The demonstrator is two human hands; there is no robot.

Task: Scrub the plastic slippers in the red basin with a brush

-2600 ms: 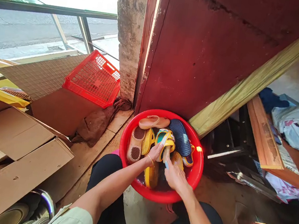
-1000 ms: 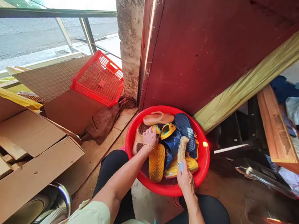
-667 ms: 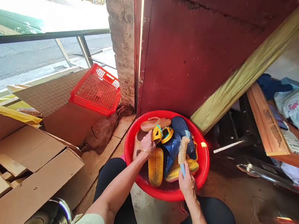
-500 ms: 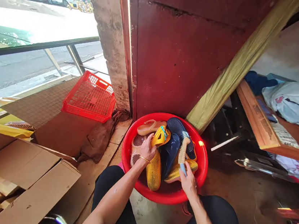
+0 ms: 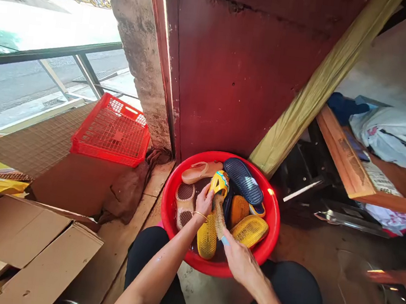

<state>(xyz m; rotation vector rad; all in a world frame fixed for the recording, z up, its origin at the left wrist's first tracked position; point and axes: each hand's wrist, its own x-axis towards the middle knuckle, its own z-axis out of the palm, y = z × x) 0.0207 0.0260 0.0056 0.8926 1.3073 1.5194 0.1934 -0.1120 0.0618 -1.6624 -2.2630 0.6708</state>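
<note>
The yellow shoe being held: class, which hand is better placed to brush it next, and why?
Probably the right hand: it grips the brush, whose far end is right by the yellow shoe; the left hand holds that shoe.

Looks like glossy plastic on the red basin point(image 5: 273, 220) and smooth plastic on the yellow clog point(image 5: 220, 182), rough bristle on the brush point(image 5: 219, 217); looks matt on the cardboard box point(image 5: 48, 266) and brown cloth point(image 5: 124, 196).

Printed sheet point(image 5: 380, 178) by the wooden edge point(image 5: 346, 157) at right — dark characters, too blurred to read
</note>
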